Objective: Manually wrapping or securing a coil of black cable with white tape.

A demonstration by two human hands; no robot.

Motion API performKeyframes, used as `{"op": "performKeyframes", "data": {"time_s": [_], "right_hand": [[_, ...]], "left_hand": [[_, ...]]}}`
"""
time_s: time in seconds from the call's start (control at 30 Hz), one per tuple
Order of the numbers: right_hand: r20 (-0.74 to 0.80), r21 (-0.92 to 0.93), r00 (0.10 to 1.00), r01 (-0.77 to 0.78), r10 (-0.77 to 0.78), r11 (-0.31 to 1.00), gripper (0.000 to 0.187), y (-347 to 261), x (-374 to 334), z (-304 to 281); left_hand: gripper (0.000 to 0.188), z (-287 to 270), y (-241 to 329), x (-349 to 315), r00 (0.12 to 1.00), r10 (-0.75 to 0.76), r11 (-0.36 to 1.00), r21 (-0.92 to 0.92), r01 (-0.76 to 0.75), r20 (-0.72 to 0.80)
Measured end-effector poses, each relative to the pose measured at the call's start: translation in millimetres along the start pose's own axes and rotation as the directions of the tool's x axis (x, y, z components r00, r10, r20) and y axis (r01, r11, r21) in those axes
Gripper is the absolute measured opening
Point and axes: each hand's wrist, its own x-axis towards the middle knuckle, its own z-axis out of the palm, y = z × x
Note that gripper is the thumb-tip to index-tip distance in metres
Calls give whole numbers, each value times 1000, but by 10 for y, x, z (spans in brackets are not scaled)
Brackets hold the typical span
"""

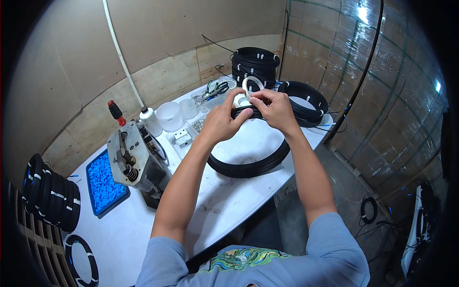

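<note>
1. Black cable coil (251,168): on tabletop (215,210), toward 12 o'clock.
2. Held at its 12 o'clock by fingers of left hand (224,120).
3. Narrowed fingers of right hand (277,111) beside white tape roll (259,80); cannot tell exact hold.

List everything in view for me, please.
Held coil: one, black, in hands
Ring: one, white, at fingertips
Other coils: several, black, around table, on floor
Tray: one, dark blue, left
Parts: many, blue, in tray
Press: one, grey, beside tray
Handle: one, red-black, beyond press
Bottle: one, white, beyond press
Tubs: several, translucent, beside bottle
Block: one, white, near tubs
Hand tools: count unclear, green-black, far side
Table: one, white, centre
Boxes: many, brown, right
Hands: two, bare, on coil
Shirt: one, bluish, bottom
</note>
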Motion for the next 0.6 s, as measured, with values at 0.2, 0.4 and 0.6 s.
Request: {"op": "performKeyframes", "data": {"time_s": [0.2, 0.4, 0.6], "right_hand": [[11, -42, 999, 52, -52, 998, 16, -15, 16, 6], [-1, -5, 1000, 25, -25, 1000, 16, -11, 12, 23], [-13, -21, 998, 53, -54, 998, 16, -13, 24, 54]], "left_hand": [[54, -34, -40, 6, 997, -20, 1000, 3, 20, 80], [52, 0, -37, -26, 1000, 12, 999, -50, -13, -13], [52, -57, -51, -33, 999, -20, 999, -34, 22, 37]]}}
